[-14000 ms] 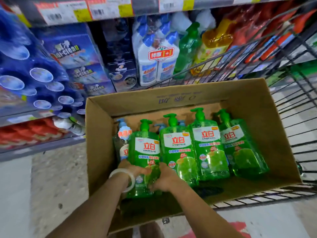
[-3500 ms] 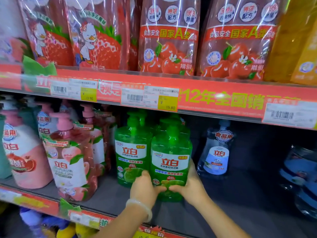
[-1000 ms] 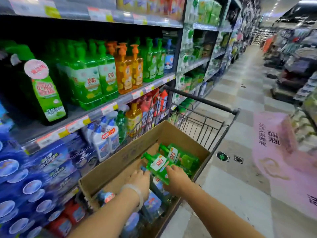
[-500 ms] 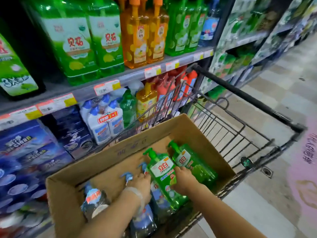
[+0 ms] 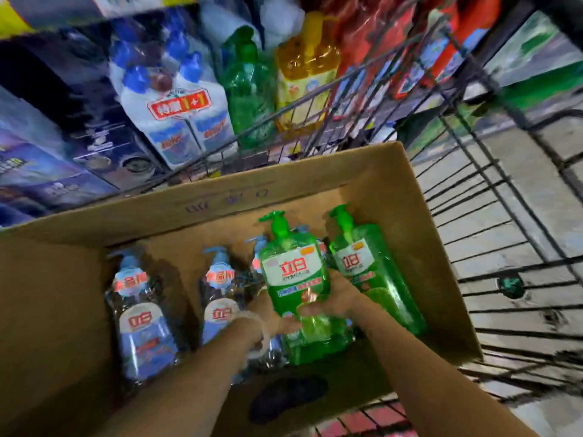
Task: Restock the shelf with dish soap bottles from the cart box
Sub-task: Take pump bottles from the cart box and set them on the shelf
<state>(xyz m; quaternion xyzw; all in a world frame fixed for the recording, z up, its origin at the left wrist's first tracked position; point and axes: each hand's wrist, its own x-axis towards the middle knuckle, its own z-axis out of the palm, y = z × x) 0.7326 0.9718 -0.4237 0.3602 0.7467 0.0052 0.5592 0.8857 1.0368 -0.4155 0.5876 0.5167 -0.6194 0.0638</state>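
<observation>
Both hands hold one green soap bottle (image 5: pixel 295 279) inside the cardboard box (image 5: pixel 220 200) in the wire cart (image 5: pixel 504 247): the left hand (image 5: pixel 271 313) curls its fingers round the bottle's left side and the right hand (image 5: pixel 334 298) grips the right side, though the picture is blurry and the bottle hides most of the fingers. A second green bottle (image 5: pixel 375 279) lies just beside it on the right, and clear bottles with blue labels (image 5: pixel 142 313) lie to the left, partly hidden under the left arm. Behind the cart the shelf bottles (image 5: pixel 249 86) are smeared, so their labels are hard to read.
</observation>
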